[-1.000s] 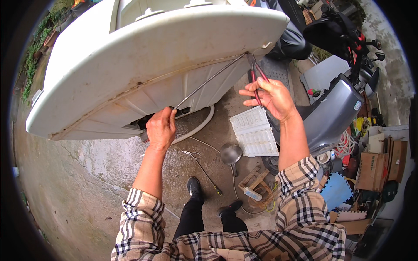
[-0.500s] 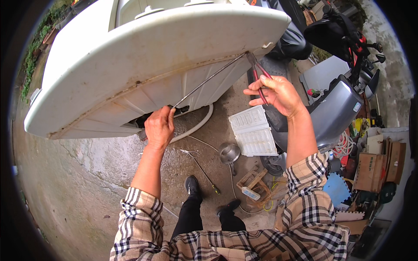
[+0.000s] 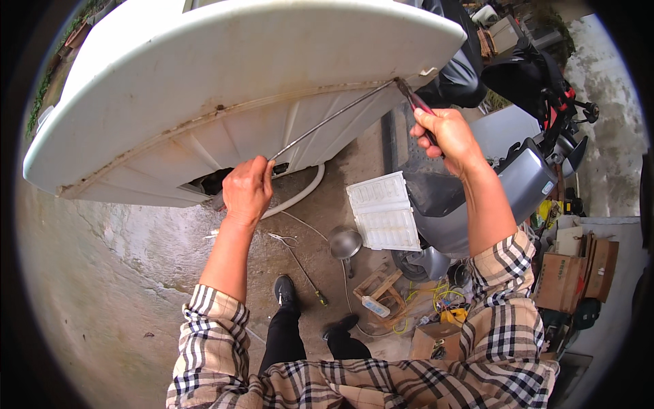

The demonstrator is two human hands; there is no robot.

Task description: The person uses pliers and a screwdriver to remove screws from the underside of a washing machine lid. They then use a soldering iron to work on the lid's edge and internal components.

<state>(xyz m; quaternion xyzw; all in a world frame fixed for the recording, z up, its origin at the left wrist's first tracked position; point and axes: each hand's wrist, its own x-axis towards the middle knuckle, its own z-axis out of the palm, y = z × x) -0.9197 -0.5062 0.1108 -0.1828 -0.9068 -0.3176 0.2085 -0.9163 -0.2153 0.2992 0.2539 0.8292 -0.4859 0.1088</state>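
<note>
A large white plastic appliance (image 3: pixel 204 61) is tipped toward me, with a rust-stained seam (image 3: pixel 170 126) along its underside and a dark opening (image 3: pixel 208 183). My left hand (image 3: pixel 246 187) is closed around the lower end of a long thin metal rod (image 3: pixel 327 119); any handle is hidden. The rod runs up to the seam's right part. There my right hand (image 3: pixel 443 136) grips red-handled pliers (image 3: pixel 424 105) with fingers wrapped round, their dark jaws at the rod's upper end. Whether the jaws clamp the rod I cannot tell.
A grey scooter (image 3: pixel 507 184) stands right, beside a white plastic panel (image 3: pixel 381 211). Below lie a pale hose (image 3: pixel 303 194), a metal pan (image 3: pixel 345 242), a screwdriver (image 3: pixel 306 279), scissor-like pliers (image 3: pixel 279 240) and a wooden frame (image 3: pixel 375 286). Cardboard boxes (image 3: pixel 562 279) and clutter line the right wall.
My right hand has moved up and right, its fingers closing round the pliers, whose handles are now closer together. The view has shifted slightly; my left hand still holds the rod.
</note>
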